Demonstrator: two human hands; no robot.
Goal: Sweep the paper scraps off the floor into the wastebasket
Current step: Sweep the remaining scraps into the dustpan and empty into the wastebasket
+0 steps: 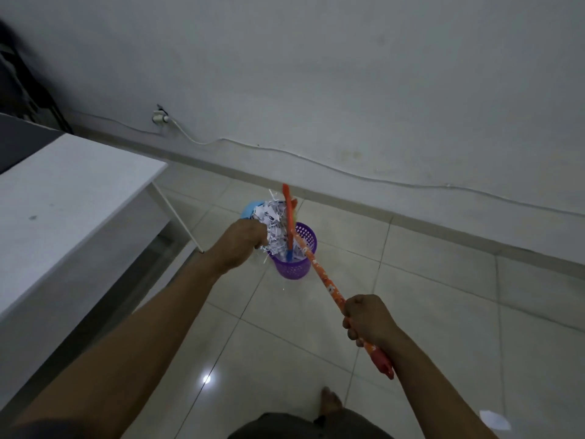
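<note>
left hand (243, 245) grips tilted blue plastic dustpan (251, 209) | shredded white paper scraps (274, 224) heaped on it, spilling into purple perforated plastic wastebasket (295, 269) on tiled floor (443, 280) | right hand (367, 321) clenches orange patterned broom handle (323, 277)

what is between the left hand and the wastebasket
Paper scraps heaped on the blue dustpan that the left hand holds over the wastebasket; seen in the head view.

White table (63, 185) beside grey wall (316, 74), tiled floor (443, 296).
</note>
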